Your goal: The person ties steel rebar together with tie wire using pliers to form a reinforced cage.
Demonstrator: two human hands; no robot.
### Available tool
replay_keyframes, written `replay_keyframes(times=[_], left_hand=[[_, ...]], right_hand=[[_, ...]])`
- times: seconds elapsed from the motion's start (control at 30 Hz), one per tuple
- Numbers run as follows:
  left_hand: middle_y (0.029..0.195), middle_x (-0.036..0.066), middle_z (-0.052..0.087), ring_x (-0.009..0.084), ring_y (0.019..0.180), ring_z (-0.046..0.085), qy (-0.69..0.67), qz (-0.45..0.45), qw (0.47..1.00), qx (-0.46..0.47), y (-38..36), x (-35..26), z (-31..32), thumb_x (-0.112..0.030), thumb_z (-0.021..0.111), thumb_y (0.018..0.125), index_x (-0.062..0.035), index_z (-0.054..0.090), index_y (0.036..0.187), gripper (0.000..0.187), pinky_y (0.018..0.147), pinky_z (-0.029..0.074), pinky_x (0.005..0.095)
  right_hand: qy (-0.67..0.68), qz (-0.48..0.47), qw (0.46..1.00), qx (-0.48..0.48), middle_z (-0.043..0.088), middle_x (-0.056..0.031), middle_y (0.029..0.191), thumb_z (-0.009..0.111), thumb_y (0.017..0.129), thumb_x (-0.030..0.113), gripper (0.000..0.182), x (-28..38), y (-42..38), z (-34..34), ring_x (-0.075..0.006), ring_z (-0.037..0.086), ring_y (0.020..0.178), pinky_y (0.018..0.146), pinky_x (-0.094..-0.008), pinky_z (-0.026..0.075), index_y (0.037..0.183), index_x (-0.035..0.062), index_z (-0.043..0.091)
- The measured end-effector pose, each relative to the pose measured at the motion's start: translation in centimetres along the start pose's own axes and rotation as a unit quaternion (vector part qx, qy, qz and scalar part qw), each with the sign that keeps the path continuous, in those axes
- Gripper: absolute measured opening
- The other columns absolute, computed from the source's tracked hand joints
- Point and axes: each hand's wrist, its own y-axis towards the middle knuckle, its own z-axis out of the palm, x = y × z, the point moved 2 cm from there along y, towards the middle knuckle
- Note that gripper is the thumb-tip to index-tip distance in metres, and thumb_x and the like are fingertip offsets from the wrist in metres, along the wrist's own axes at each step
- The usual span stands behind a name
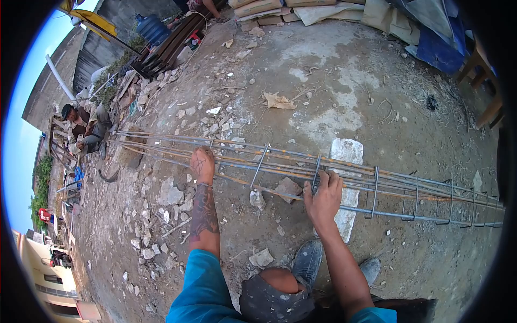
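A long cage of rusty steel bars (404, 216) with square metal stirrups (375, 191) runs across the view above the ground. My left hand (203, 163) is closed round bars left of the middle. My right hand (324, 198) is at the cage further right, thumb and fingers about a stirrup (316, 171); its fingertips touch the metal. Several stirrups stand spaced along the bars to the right. A pale block (346, 215) lies under the cage beside my right hand. The bars' left ends reach toward a seated person.
A person (86, 126) sits at the far left. Broken stones (171, 192) lie about the ground. Sacks (261, 8) are stacked at the top, near a blue tarp (437, 52). A blue water jug (152, 29) and dark beams (169, 46) stand upper left. My boots (308, 261) are below.
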Motion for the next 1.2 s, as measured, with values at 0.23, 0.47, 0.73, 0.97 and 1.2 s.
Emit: replay_keyframes(times=[0.23,0.47,0.73,0.97,1.2], left_hand=[[0.083,0.017,0.065,0.0377,0.076,0.064,-0.108,0.021,0.982,0.154,-5.7,-12.3,-6.3,-0.027,0.067,0.083,-0.0035,0.064,0.089,0.025,0.065,0.049,0.0468],[0.079,0.018,0.065,0.0401,0.073,0.064,-0.151,0.057,0.976,0.149,-8.6,-13.3,-4.6,-0.025,0.065,0.085,-0.0033,0.061,0.083,0.022,0.062,0.049,0.0475],[0.077,0.019,0.064,0.0399,0.070,0.063,-0.144,0.070,0.981,0.110,-8.5,-12.7,-4.2,-0.021,0.064,0.085,-0.0036,0.060,0.081,0.019,0.060,0.048,0.0468],[0.073,0.016,0.064,0.0380,0.069,0.062,-0.144,0.077,0.984,0.076,-8.5,-12.9,-4.4,-0.021,0.065,0.085,-0.0040,0.060,0.079,0.018,0.061,0.048,0.0467],[0.100,0.017,0.063,0.0362,0.092,0.060,-0.039,-0.024,0.999,-0.028,-5.6,-5.1,-5.3,-0.018,0.067,0.079,-0.0041,0.063,0.096,0.022,0.077,0.047,0.0442]], right_hand=[[-0.001,0.001,1.000,-0.009,0.050,-0.0218,0.118,0.070,0.078,0.019,0.044,0.2,0.0,0.0,-0.0377,0.047,0.106,0.092,-0.0456,0.040,0.113,-0.0024,0.056],[0.004,0.005,1.000,0.002,0.050,-0.0226,0.118,0.069,0.078,0.019,0.044,0.2,0.0,0.0,-0.0382,0.048,0.106,0.091,-0.0457,0.040,0.113,-0.0025,0.056],[-0.001,-0.004,1.000,-0.007,0.050,-0.0217,0.116,0.070,0.078,0.020,0.043,0.1,0.0,-0.1,-0.0375,0.048,0.103,0.089,-0.0453,0.040,0.113,-0.0023,0.056],[0.007,0.004,1.000,0.000,0.050,-0.0217,0.116,0.070,0.078,0.020,0.044,0.0,0.0,0.1,-0.0372,0.048,0.103,0.090,-0.0451,0.040,0.113,-0.0023,0.056],[0.003,0.003,1.000,0.008,0.050,-0.0217,0.117,0.070,0.078,0.020,0.046,0.0,0.0,-0.2,-0.0371,0.047,0.104,0.091,-0.0450,0.040,0.114,-0.0031,0.055]])
